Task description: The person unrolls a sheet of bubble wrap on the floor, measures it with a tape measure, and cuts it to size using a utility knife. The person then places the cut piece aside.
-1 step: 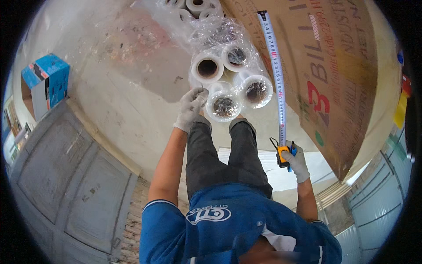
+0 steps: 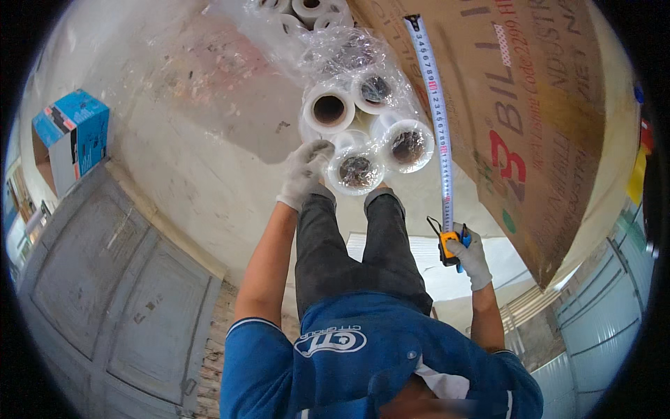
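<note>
My right hand (image 2: 473, 260), in a pale work glove, is closed round a yellow-and-black tape measure (image 2: 449, 246). A blue piece shows beside it, partly under the fingers. The long pale blade (image 2: 440, 119) is drawn out and points away from me, running between the rolls and the brown cardboard. My left hand (image 2: 306, 169), also gloved, has its fingers curled at the left edge of the nearest roll of clear film (image 2: 345, 183). What those fingers pinch, if anything, cannot be made out. Several rolls with dark hollow cores (image 2: 328, 109) stand bunched inside loose clear plastic (image 2: 349, 52).
A large printed cardboard sheet (image 2: 537, 105) leans at the right. On the left sit a blue box (image 2: 80, 129) and a grey panelled door or cabinet (image 2: 118, 293). White sheeting (image 2: 481, 262) lies behind my right hand. Further rolls (image 2: 307, 10) lie at the far edge.
The far end of the tape blade has swung very slightly to the left. Both hands have stayed almost where they were.
</note>
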Demonstrator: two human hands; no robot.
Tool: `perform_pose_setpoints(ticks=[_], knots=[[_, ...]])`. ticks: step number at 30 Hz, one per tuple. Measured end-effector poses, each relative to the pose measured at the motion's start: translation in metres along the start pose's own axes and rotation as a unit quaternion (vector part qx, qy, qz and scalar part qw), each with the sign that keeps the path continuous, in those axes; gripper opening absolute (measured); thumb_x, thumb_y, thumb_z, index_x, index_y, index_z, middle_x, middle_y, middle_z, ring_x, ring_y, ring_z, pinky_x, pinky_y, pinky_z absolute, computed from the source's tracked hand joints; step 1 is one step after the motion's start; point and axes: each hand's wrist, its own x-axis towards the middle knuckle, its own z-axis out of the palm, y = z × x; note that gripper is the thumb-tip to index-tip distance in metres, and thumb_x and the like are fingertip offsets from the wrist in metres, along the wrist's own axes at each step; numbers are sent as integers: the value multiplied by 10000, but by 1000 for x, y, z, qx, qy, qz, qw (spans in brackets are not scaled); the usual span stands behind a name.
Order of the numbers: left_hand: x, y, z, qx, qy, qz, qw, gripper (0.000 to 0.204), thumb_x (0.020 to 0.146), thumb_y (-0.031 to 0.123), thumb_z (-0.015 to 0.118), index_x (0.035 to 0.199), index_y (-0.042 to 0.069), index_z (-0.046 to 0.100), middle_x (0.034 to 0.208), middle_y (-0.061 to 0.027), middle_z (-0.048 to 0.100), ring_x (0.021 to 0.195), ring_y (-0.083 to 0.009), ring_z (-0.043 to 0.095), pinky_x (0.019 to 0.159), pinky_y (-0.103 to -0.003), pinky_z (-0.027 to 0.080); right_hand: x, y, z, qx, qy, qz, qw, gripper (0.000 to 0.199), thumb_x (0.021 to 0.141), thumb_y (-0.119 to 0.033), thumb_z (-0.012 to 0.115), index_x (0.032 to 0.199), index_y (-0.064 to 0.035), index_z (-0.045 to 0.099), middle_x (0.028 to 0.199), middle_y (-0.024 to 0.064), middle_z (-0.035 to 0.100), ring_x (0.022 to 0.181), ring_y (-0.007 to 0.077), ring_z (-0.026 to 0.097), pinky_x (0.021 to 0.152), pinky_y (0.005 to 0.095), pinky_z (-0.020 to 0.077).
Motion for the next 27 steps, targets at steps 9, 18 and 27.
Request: perform_pose_setpoints(ticks=[9, 18, 27], knots=[[182, 79, 70, 534, -189, 83, 820, 364, 808, 283, 628, 1127, 110, 661, 1125, -210, 659, 1069, -374, 625, 941, -445, 485, 10, 6, 20, 59, 26, 4, 998, 381, 801, -181, 751, 1110, -2, 616, 868, 29, 634, 741, 106, 620, 699, 257, 532], [272, 115, 77, 530, -245, 295, 757, 309, 824, 191, 663, 1116, 100, 705, 1128, -175, 684, 1058, -313, 644, 938, -377, 486, 18, 23, 16, 107, 37, 16, 993, 394, 756, -119, 787, 1102, -17, 630, 896, 20, 628, 775, 87, 592, 727, 250, 522], [208, 94, 47, 513, -16, 356, 781, 363, 825, 295, 605, 1129, 113, 683, 984, -204, 677, 938, -377, 622, 810, -447, 493, 24, 34, 2, 86, 42, -14, 995, 460, 742, -174, 801, 1126, 4, 619, 910, 34, 636, 779, 93, 601, 746, 243, 521]])
